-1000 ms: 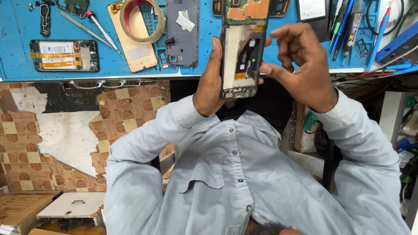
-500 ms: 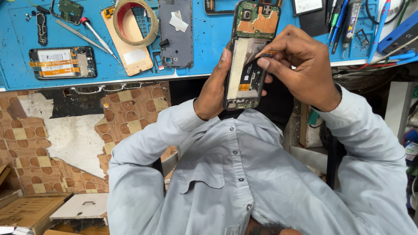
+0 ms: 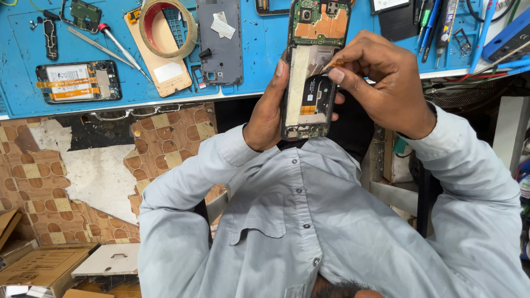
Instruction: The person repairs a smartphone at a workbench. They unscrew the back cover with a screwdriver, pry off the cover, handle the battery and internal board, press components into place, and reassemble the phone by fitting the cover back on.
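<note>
Left hand (image 3: 268, 113) grips opened phone (image 3: 312, 69) upright above blue mat (image 3: 259, 60). Right hand (image 3: 386, 83) fingertips pinch orange flex ribbon (image 3: 335, 64) at phone middle. Step seems: ribbon handling. Next needs gentle, steady pull.

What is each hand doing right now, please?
Left hand: closed around the edge of the opened black phone with its green circuit board exposed.
Right hand: fingertips pinched on a thin orange strip at the phone's middle.

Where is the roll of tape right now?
In the head view the roll of tape lies on the blue mat, upper left of centre, on a tan card, between a screwdriver and a grey back cover.
</note>
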Demonstrator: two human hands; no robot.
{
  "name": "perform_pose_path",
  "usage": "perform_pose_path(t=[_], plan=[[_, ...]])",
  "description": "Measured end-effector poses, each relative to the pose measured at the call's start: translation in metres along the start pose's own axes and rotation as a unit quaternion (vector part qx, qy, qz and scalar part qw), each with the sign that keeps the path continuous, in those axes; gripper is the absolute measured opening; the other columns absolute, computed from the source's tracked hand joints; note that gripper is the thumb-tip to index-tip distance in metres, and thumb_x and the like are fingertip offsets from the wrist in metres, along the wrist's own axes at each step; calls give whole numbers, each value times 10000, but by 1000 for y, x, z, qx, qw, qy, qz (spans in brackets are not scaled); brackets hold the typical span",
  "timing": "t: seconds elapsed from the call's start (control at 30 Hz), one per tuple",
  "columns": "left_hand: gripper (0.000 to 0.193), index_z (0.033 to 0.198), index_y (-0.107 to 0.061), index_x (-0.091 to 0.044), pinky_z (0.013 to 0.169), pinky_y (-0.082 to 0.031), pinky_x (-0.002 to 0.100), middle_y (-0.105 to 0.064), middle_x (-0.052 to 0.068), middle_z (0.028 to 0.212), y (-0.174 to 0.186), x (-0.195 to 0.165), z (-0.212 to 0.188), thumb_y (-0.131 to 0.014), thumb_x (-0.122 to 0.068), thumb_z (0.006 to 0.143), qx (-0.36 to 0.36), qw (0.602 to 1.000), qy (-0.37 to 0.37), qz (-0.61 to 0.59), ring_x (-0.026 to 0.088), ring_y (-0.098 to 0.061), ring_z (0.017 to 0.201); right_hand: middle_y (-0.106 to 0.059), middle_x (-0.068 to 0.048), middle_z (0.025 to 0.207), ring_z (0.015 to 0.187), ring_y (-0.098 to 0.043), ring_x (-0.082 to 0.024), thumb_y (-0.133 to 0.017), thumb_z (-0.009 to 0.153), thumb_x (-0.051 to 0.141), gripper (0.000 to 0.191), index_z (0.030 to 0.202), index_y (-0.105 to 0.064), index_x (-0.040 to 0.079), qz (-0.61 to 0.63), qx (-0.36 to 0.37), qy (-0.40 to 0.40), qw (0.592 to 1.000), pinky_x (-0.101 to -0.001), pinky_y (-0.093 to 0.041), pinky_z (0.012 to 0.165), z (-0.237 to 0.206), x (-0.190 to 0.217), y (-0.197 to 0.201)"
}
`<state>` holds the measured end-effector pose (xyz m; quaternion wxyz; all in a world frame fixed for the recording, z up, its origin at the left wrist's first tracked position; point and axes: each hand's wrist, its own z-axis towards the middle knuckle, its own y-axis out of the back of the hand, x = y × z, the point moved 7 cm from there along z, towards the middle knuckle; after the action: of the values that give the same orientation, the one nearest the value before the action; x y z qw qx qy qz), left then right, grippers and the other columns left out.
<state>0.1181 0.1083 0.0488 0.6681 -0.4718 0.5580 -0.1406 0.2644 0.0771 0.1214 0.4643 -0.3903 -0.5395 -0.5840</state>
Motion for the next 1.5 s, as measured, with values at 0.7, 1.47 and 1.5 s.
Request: perform_pose_path(t=[0.7, 1.47, 1.5], plan=[[1140, 1584, -157, -210, 1067, -566, 374, -318, 127, 1486, 8, -60, -3, -1011, -359, 843, -195, 632, -358, 659, 325, -490, 1354, -611, -162, 1292, 1127, -689, -242, -788, 1034, 146, 436, 1380, -554, 20, -169, -76, 169, 968, -312, -612, 876, 3, 33, -6], [865, 1576, -435, -70, 1291, -333, 415, -503, 144, 1572, -3, -68, 16, -161, -739, 1101, 89, 882, -177, 427, 275, -468, 1517, -580, -146, 1207, 1126, -614, -307, -834, 949, -23, 285, 1183, -694, 59, -315, -69, 221, 920, -382, -532, 916, 19, 64, -1], [860, 1570, -438, -73, 1284, -329, 410, -507, 141, 1566, -3, -68, 15, -158, -739, 1103, 89, 881, -178, 429, 271, -470, 1505, -585, -120, 1139, 1065, -593, -308, -860, 910, -10, 289, 1136, -694, 60, -363, -80, 248, 895, -397, -506, 863, 15, 67, -3]])
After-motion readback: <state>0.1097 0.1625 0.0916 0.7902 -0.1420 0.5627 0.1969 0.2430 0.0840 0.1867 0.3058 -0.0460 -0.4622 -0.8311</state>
